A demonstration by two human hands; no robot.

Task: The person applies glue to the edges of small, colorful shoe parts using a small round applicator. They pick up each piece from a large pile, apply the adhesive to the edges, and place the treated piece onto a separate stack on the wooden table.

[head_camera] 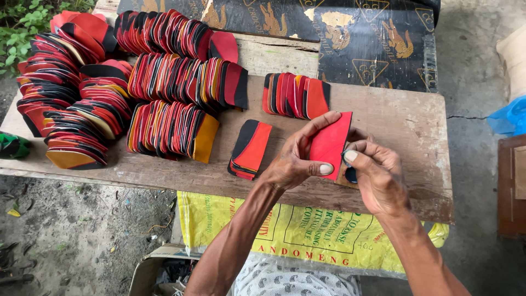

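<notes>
A: What are the hands holding?

B: The left hand [293, 164] and the right hand [375, 175] are both pinching one flat red rubbery piece with rounded corners [330, 143], tilted upright above the weathered wooden worktop [405, 126].

A: And what is lying nearby?

B: A small stack of red-and-black flat pieces [250, 149] is resting just left of the hands (rows of similar red, black and orange pieces [170, 82] are standing on edge behind). A yellow woven sack [307, 230] is hanging below the front edge.
</notes>
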